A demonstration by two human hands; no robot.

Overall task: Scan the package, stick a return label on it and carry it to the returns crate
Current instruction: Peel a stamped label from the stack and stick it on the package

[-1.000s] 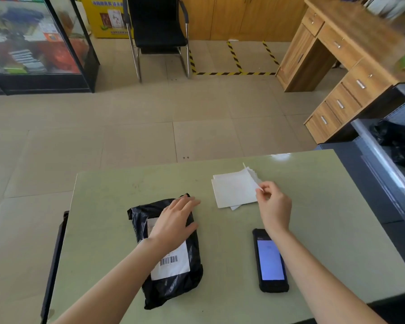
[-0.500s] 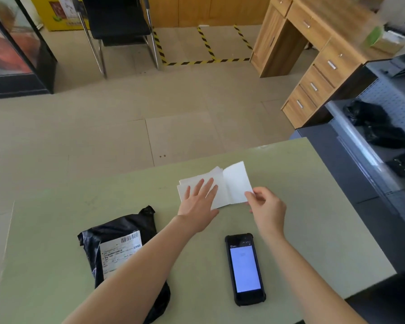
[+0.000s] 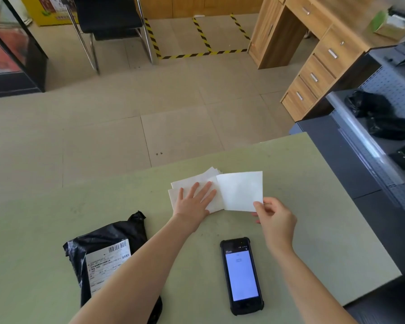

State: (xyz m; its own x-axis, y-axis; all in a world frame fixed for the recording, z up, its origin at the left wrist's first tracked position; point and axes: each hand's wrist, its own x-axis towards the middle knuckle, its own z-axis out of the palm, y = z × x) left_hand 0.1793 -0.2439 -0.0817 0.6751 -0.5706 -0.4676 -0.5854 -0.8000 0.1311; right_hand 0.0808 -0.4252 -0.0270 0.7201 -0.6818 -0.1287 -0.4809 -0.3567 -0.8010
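A black plastic package (image 3: 108, 239) with a white barcode label lies at the near left of the green table (image 3: 313, 242); my left forearm crosses over its right side. My left hand (image 3: 193, 202) lies flat, fingers spread, on a small stack of white labels (image 3: 187, 183). My right hand (image 3: 275, 218) pinches the near corner of one white label (image 3: 240, 190), lifted and swung out to the right of the stack. A black handheld scanner (image 3: 241, 275) with a lit screen lies face up near the front edge, under my right forearm.
A dark grey shelf unit (image 3: 365, 146) with black bags stands right of the table. A wooden desk with drawers (image 3: 313, 73) is at the far right. A black chair (image 3: 108, 22) and a glass cabinet (image 3: 12, 54) stand across the tiled floor.
My left hand left the package and now presses on the label stack. My right hand has peeled one label further out to the right. The view shifted right.
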